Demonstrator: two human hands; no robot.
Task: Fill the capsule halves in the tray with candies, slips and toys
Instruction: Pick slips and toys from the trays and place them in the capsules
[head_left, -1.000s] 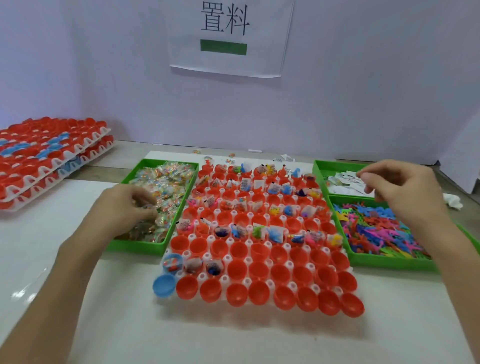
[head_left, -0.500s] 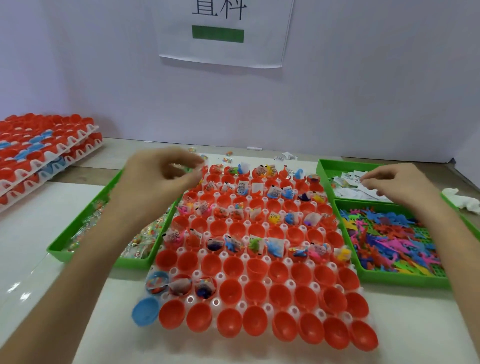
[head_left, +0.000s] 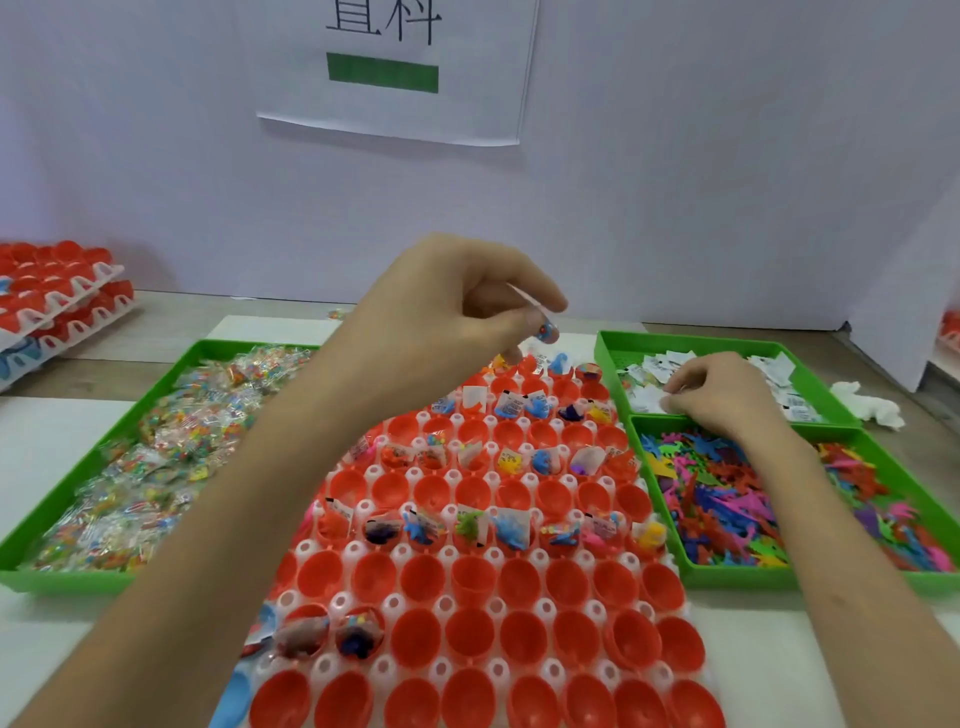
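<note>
Backdrop: pale wall with a white paper sign (head_left: 400, 67), above a white tabletop (head_left: 779, 675).
Tray: white plastic peg tray (head_left: 545, 608) at the tabletop's near middle edge, packed with red plastic capsule halves (head_left: 472, 577); several rows hold slips and toys.
Left hand (head_left: 447, 312): above the tray's far edge, thumb and fingers pinching a small clear candy packet (head_left: 545, 330).
Right hand (head_left: 722, 395): inside the green plastic slip bin (head_left: 727, 343) by the tray's far right corner, fingers curled onto white paper slips (head_left: 774, 369); whether it grips one cannot be told.
Side bins: green plastic candy bin (head_left: 62, 579) along the tray's left edge, green plastic toy bin (head_left: 727, 577) along its right edge.
</note>
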